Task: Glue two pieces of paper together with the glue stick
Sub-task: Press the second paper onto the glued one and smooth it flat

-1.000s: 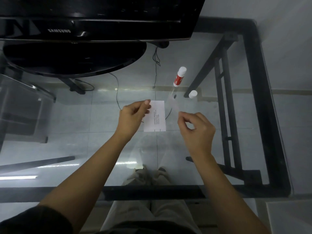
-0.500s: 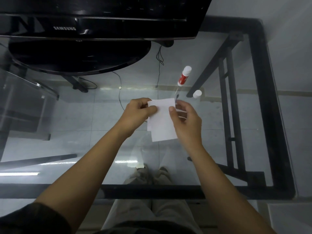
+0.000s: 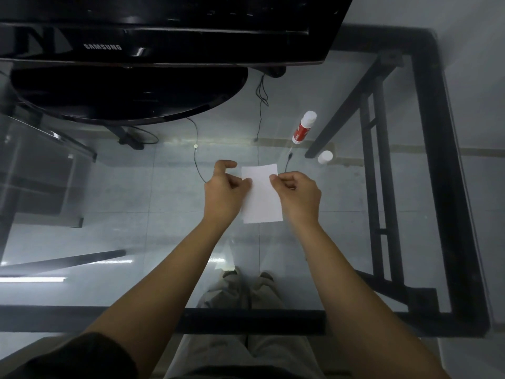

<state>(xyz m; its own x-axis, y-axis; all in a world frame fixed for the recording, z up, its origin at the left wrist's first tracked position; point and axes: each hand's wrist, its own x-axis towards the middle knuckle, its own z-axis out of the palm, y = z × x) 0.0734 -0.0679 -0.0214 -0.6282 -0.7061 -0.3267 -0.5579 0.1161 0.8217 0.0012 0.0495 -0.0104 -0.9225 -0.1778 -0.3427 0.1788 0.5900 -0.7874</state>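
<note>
While both hands [image 3: 222, 191] [image 3: 297, 194] pinch paper [image 3: 261, 195], glue stick [image 3: 304, 127] stands apart.

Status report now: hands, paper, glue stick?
Left hand and right hand pinch paper edges. Glue stick lying uncapped, cap beside. Nothing blocking.

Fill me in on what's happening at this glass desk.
A person holds a white sheet of paper over the glass desk, left hand at its left edge and right hand pinching its right edge. Whether it is one piece or two stacked cannot be told. The glue stick lies on the desk beyond the hands, with its white cap off and sitting apart nearby. A Samsung monitor stands behind.
</note>
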